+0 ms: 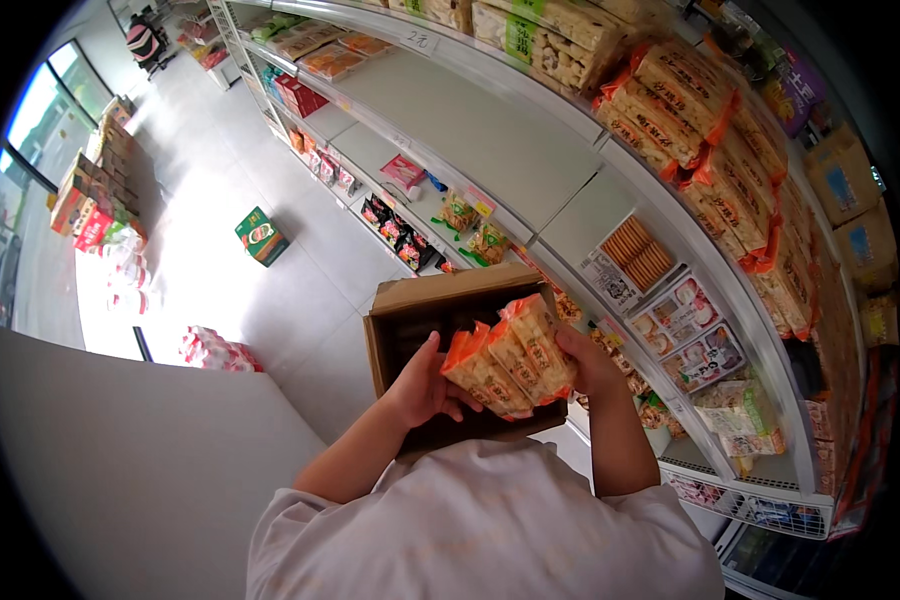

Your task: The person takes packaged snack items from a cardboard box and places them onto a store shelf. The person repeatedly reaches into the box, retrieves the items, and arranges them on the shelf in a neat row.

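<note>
Two clear packs of sachima-like snack bars with orange wrapping are held between my hands over an open cardboard box point(390, 337). My right hand point(591, 364) grips the outer edge of the right snack pack point(536, 349). On the other side, my left hand point(424, 386) has its fingers at the lower edge of the left snack pack point(487, 371), thumb raised beside it. The packs lean together and are tilted. Inside the box it is dark, so its contents are hard to make out.
Shelving point(487, 105) curves along the right. Similar orange-wrapped packs point(727, 202) are stacked on its top level; biscuits point(637, 253) and boxed sweets point(679, 322) lie below. A green carton point(262, 237) stands on the floor. A pale partition point(157, 450) rises at left.
</note>
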The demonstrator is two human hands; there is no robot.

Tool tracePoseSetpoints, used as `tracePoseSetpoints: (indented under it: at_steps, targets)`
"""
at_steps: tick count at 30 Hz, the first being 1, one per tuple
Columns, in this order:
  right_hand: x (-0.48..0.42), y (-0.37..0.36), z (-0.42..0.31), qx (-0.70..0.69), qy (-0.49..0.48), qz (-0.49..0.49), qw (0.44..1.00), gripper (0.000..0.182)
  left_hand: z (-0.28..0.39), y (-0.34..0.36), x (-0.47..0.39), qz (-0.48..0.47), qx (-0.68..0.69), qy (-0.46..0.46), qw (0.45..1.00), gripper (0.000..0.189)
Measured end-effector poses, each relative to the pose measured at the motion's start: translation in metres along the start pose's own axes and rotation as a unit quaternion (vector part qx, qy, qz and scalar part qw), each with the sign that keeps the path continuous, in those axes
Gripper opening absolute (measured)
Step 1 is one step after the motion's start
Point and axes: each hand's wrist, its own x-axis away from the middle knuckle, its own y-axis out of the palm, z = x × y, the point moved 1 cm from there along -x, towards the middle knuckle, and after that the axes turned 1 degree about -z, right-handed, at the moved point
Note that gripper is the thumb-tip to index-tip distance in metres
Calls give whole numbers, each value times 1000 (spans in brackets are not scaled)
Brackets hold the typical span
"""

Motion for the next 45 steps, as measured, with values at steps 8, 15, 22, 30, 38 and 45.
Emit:
tracePoseSetpoints:
  at_steps: [8, 15, 22, 30, 38, 45]
  targets:
    - [-11, 40, 39, -73, -115, 126, 983, 63, 6, 22, 0, 251, -213, 125, 936, 43]
    - [-3, 69, 28, 303, -141, 196, 922, 59, -6, 29, -8, 215, -283, 278, 892, 97]
    - [6, 71, 9, 393, -100, 170, 898, 63, -6, 30, -7, 164, -215, 270, 924, 108]
    - [10, 78, -8, 275, -133, 136, 943, 73, -9, 36, -2, 78, -113, 232, 963, 107]
    - [14, 68, -17, 382, -123, 188, 896, 38, -6, 31, -5, 24, -91, 175, 980, 100]
    - [96, 132, -127, 84, -326, 166, 927, 71, 3, 43, -7, -35, -84, 216, 972, 86]
